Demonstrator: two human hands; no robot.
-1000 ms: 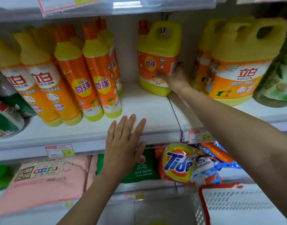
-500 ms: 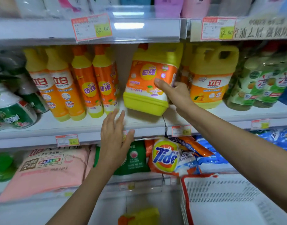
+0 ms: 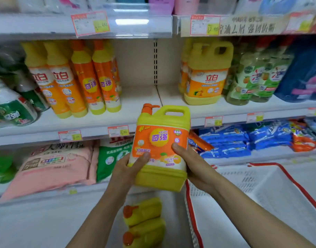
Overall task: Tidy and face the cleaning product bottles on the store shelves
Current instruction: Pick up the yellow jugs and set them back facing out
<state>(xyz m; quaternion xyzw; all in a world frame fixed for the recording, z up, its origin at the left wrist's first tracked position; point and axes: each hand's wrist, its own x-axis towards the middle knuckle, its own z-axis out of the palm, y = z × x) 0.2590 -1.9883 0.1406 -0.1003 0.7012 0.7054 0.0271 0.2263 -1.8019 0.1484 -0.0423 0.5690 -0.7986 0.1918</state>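
Observation:
A yellow jug with an orange label and orange pump is held upright in front of the shelves, label facing me. My left hand grips its lower left side with the thumb across the label. My right hand grips its right side, thumb on the label. On the middle shelf behind it there is a bare gap. Slim orange and yellow bottles stand left of the gap, and a similar yellow jug stands to its right.
Green bottles and a blue pack stand at the right of the middle shelf. Detergent bags and a pink pack lie on the lower shelf. A white basket with red rim sits at the lower right. Two yellow jugs lie below.
The jug has come off the middle shelf and down toward me. My left hand left the shelf edge and now holds the jug too. The view has pulled back.

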